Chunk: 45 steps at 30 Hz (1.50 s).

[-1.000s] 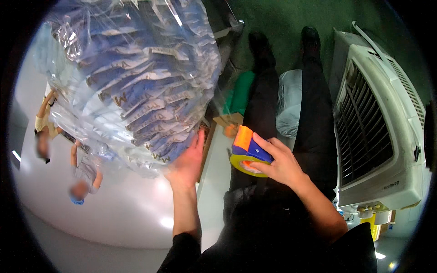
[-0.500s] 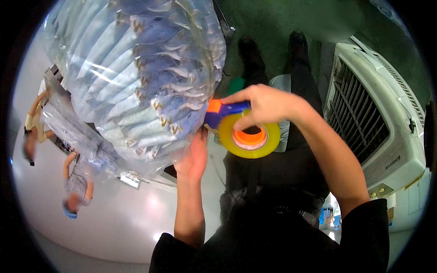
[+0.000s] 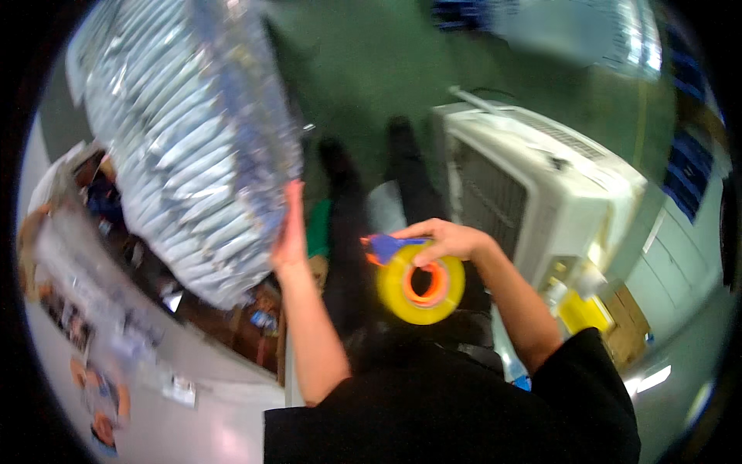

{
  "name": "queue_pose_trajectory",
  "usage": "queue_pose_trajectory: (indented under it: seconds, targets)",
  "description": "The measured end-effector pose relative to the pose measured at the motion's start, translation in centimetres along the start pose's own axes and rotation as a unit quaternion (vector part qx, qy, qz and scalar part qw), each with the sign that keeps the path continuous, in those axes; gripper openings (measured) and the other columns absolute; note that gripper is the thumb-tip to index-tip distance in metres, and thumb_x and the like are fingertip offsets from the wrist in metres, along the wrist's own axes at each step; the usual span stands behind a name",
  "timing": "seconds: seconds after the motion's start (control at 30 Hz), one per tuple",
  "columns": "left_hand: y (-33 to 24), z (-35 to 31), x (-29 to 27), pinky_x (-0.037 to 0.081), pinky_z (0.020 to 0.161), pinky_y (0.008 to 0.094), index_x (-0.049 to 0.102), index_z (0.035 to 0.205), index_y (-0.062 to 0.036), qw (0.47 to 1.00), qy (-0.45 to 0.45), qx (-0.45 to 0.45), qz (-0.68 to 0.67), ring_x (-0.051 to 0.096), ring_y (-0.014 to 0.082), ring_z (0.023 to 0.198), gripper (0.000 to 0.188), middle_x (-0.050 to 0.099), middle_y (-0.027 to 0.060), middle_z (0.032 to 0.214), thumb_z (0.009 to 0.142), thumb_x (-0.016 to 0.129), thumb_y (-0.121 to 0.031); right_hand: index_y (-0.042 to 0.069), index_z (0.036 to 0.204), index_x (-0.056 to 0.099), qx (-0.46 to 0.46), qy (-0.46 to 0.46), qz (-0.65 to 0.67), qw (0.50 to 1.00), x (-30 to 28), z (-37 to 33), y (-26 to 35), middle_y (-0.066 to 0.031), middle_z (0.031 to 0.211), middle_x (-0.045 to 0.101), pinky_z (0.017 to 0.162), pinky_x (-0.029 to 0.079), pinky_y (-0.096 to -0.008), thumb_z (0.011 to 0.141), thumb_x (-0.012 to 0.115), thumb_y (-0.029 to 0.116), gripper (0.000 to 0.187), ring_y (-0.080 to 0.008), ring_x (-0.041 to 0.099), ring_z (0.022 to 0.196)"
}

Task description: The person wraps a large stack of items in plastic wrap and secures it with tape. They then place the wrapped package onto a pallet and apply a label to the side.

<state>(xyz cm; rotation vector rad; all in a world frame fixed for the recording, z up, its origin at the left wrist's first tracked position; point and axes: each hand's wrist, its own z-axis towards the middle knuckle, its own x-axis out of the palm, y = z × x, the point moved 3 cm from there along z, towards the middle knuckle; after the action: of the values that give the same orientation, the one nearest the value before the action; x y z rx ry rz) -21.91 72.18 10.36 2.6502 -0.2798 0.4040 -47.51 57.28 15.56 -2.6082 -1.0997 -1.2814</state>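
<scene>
The left hand (image 3: 289,232) is raised with its fingers straight and flat against the right side of a big clear plastic bag (image 3: 185,147) packed with rows of folded blue and white items. The palm presses on the bag's wall; the hand is open, not closed round anything. The bag stands tilted in the upper left of the view, its lower end over a white worktop (image 3: 209,417) at the lower left, though whether it touches that surface cannot be told. The picture is blurred here.

The right hand (image 3: 444,238) holds a tape dispenser with a blue handle (image 3: 385,247) and a roll of yellowish tape (image 3: 421,283) on an orange core. The grip is closed over the top of the dispenser, fingers curled over the roll's upper edge, and the roll hangs below the hand with its open centre facing the camera. It is in the middle of the view, to the right of the left forearm and well apart from the bag.

Below the hands are the person's black sleeves and dark trousers, with dark shoes (image 3: 398,135) on a green floor (image 3: 371,62). To the right stands a white appliance with a slatted grille (image 3: 533,185), and a yellow object (image 3: 580,313) lies beside its base. Small blurred items (image 3: 100,387) lie on the worktop at the far left.
</scene>
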Motion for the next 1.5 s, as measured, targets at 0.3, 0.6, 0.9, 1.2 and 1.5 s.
queue_pose_trajectory:
  seconds: [0.3,0.6,0.9,1.2,1.5]
  targets:
    - [-4.2,-2.6,2.3,0.006,0.118,0.0676,0.011,0.157,-0.0002,0.984,-0.023,0.083,0.155,-0.002,0.0421,0.151,0.068,0.003,0.0147,0.166,0.102,0.036,-0.031,0.006,0.147,0.044,-0.265,-0.187,0.139,0.936,1.9,-12.6,3.4,-0.0076,0.128,0.061,0.101,0.049,-0.0336,0.070,0.084,0.000,0.087,-0.0162,0.060,0.113]
    - [-4.5,-4.9,1.3,0.022,0.118,0.0540,0.035,0.149,0.0025,0.871,-0.027,0.156,0.464,0.039,0.0366,0.141,0.087,0.037,0.0147,0.157,0.093,0.034,-0.064,0.008,0.148,0.040,-0.461,-0.428,0.192,0.753,0.7,-30.7,-1.7,-0.0101,0.129,0.060,0.099,0.051,-0.0350,0.070,0.081,-0.003,0.089,-0.0188,0.060,0.115]
    - [-6.0,-8.1,4.4,0.036,0.110,0.0535,0.050,0.137,-0.0031,0.784,-0.163,0.188,0.568,0.048,0.0283,0.136,0.053,0.051,0.0131,0.147,0.101,0.032,-0.037,-0.001,0.139,0.040,-0.543,-0.701,0.196,0.419,-10.2,-50.7,-12.0,-0.0119,0.121,0.060,0.092,0.053,-0.0340,0.075,0.077,0.002,0.074,-0.0212,0.062,0.105]
    - [-8.0,-9.1,6.7,0.041,0.106,0.0531,0.050,0.135,-0.0049,0.747,-0.188,0.169,0.615,0.052,0.0278,0.131,0.057,0.056,0.0126,0.140,0.098,0.042,-0.048,0.000,0.136,0.041,-0.499,-0.612,0.343,0.509,-18.6,-47.4,-16.6,-0.0116,0.116,0.060,0.090,0.054,-0.0389,0.071,0.083,0.008,0.078,-0.0231,0.064,0.101]
    - [-7.7,-10.7,5.8,0.044,0.104,0.0524,0.027,0.153,-0.0116,0.736,-0.187,0.178,0.626,0.044,0.0274,0.137,0.069,0.040,0.0121,0.152,0.101,0.044,-0.053,-0.001,0.132,0.048,-0.426,-0.608,0.334,0.580,-18.5,-46.8,-16.3,-0.0127,0.119,0.063,0.091,0.053,-0.0361,0.076,0.081,0.013,0.067,-0.0224,0.064,0.105]
